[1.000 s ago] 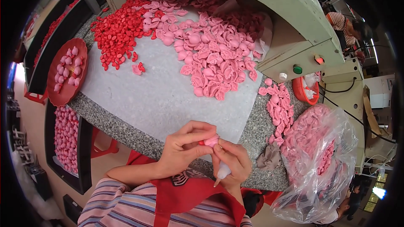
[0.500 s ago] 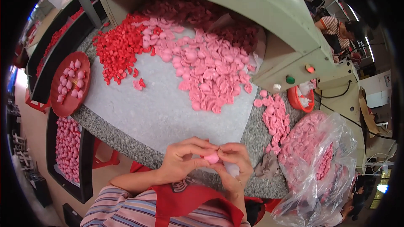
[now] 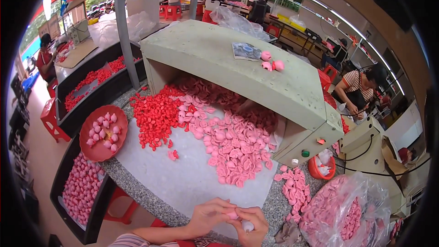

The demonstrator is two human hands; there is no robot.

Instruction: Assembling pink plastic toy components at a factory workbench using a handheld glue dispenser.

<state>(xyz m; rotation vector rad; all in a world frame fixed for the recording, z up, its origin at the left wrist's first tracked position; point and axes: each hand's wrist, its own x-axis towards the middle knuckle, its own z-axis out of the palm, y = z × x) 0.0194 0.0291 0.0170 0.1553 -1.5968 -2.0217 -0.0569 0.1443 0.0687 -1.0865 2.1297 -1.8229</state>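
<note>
Just over the front edge of the white sheet, my left hand and my right hand meet fingertip to fingertip. Between them they pinch a small rounded pink piece, partly covered by the fingers. A small white object is also tucked in my right hand; its kind is mostly hidden. Ahead on the sheet lies a heap of soft pink pieces, many with curled edges. Left of that is a heap of small red pieces. One red-and-pink piece lies apart.
A grey-green box-shaped machine arches over the heaps. At left stand a red dish of pink balls and a black tray of more. At right are an orange bowl and a clear bag of pink pieces. Co-workers sit beyond.
My view has tilted up, so the machine's top and the room behind now show, and everything on the table appears lower. Both hands still hold the pink piece together.
</note>
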